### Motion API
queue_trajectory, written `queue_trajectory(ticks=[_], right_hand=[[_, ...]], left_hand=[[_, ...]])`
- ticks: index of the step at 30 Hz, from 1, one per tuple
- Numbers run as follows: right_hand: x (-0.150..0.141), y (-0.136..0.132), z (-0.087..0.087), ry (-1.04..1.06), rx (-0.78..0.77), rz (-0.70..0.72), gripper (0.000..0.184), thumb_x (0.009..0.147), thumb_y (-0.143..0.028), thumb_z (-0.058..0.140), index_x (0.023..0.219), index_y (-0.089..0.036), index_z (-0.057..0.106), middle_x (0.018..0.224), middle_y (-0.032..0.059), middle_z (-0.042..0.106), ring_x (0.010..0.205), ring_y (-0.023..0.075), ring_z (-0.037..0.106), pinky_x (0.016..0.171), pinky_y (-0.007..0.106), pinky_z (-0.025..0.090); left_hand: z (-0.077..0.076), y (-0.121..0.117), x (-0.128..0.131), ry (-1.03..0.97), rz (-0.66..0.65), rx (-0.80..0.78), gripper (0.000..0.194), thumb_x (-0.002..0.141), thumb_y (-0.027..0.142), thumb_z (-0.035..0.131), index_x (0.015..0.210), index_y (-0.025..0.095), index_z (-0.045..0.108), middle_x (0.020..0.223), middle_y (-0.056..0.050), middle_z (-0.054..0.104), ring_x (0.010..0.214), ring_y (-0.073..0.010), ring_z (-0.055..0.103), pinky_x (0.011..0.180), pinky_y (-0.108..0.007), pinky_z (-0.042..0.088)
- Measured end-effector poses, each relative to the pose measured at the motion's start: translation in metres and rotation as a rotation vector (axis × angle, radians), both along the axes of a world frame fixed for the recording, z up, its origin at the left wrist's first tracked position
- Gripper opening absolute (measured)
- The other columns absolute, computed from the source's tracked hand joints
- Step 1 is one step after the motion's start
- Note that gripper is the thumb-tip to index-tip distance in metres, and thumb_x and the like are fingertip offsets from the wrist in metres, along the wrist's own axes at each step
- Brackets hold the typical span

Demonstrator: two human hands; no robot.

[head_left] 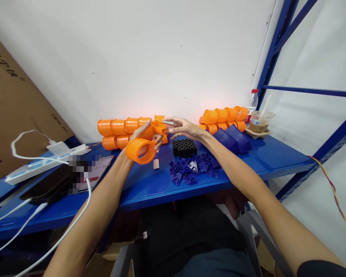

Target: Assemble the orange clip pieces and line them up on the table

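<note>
My left hand (144,135) grips an orange plastic part (142,147) with a wide ring at its near end, held just above the blue shelf (276,157). My right hand (184,128) is beside its far end, pinching a small pale piece (168,122) between thumb and fingertip, other fingers spread. Below lie a black cluster of short tubes (184,147), a heap of purple flat pieces (190,169) and a small tan block (156,164).
Rows of orange cups lie at the back left (118,127) and back right (225,115). Stacked purple sheets (233,139), a drink cup (261,122) and a bottle (252,100) sit at right. A white power strip (46,163), cables and a phone (46,184) are at left.
</note>
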State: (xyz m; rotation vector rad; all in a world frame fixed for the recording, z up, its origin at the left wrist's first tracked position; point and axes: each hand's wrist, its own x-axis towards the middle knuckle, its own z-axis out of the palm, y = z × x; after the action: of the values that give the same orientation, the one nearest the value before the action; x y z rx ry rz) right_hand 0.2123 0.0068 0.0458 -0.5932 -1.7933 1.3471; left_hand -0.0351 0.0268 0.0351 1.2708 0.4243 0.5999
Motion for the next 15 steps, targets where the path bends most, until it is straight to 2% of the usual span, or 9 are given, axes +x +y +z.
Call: queue_trajectory(ticks=[3, 5, 9, 13, 15], right_hand=[[-0.002, 0.001, -0.003, -0.052, -0.035, 0.124, 0.090, 0.064, -0.032, 0.097, 0.148, -0.022, 0.066, 0.150, 0.0153, 0.067, 0.137, 0.0315, 0.065, 0.106, 0.041, 0.062], [-0.003, 0.000, -0.004, -0.067, -0.054, 0.179, 0.098, 0.062, -0.028, 0.095, 0.154, -0.023, 0.063, 0.147, 0.0155, 0.068, 0.140, 0.0324, 0.063, 0.109, 0.041, 0.061], [-0.004, -0.003, -0.004, -0.072, -0.058, 0.178, 0.096, 0.063, -0.022, 0.093, 0.154, -0.026, 0.065, 0.146, 0.0137, 0.071, 0.137, 0.0312, 0.067, 0.105, 0.040, 0.065], [-0.003, -0.003, -0.003, -0.078, -0.076, 0.212, 0.093, 0.060, -0.020, 0.093, 0.149, -0.025, 0.068, 0.142, 0.0133, 0.074, 0.130, 0.0312, 0.071, 0.102, 0.040, 0.066], [-0.004, -0.002, -0.003, -0.080, -0.070, 0.196, 0.087, 0.059, -0.018, 0.092, 0.143, -0.024, 0.070, 0.139, 0.0125, 0.074, 0.130, 0.0306, 0.071, 0.103, 0.039, 0.065]], left_hand=[[0.000, -0.002, -0.002, 0.063, -0.028, -0.016, 0.069, 0.106, 0.076, 0.035, 0.082, 0.019, 0.066, 0.057, -0.008, 0.061, 0.048, -0.0241, 0.065, 0.050, -0.036, 0.062], [0.001, -0.008, 0.000, 0.123, 0.035, -0.038, 0.070, 0.105, 0.076, 0.031, 0.085, 0.020, 0.067, 0.055, -0.008, 0.060, 0.046, -0.0235, 0.062, 0.048, -0.036, 0.060], [0.006, -0.022, 0.007, 0.181, 0.184, -0.050, 0.071, 0.106, 0.074, 0.024, 0.087, 0.022, 0.069, 0.052, -0.008, 0.055, 0.042, -0.0228, 0.056, 0.043, -0.036, 0.056], [0.008, -0.025, 0.009, 0.164, 0.118, 0.017, 0.077, 0.110, 0.062, 0.012, 0.078, 0.019, 0.068, 0.052, -0.012, 0.053, 0.041, -0.0247, 0.057, 0.042, -0.038, 0.055], [0.006, -0.022, 0.008, 0.163, 0.087, -0.010, 0.076, 0.110, 0.062, 0.015, 0.082, 0.018, 0.070, 0.053, -0.013, 0.054, 0.041, -0.0261, 0.058, 0.043, -0.040, 0.056]])
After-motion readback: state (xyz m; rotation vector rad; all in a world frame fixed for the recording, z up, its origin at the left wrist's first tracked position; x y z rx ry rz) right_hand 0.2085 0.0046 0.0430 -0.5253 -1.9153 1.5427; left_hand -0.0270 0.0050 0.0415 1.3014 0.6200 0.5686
